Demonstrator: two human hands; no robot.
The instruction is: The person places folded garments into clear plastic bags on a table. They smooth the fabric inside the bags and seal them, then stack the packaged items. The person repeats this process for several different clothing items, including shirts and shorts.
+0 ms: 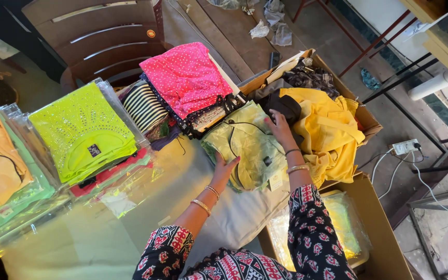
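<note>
Pressing flat on the pale green garment (245, 148), both hands (223, 168) (278, 129) — neither grip closed — half-hide it.

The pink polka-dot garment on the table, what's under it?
Under the pink polka-dot garment lies a stack of folded clothes: a dark dotted piece, then paler layers showing only at their edges. Beside it sits a black-and-white striped garment. The lower layers and the table beneath are covered.

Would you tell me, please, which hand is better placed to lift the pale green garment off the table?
Probably the left hand: it rests on the near edge of the pale green garment. The right hand lies at its far edge, beside the yellow cloth.
</note>
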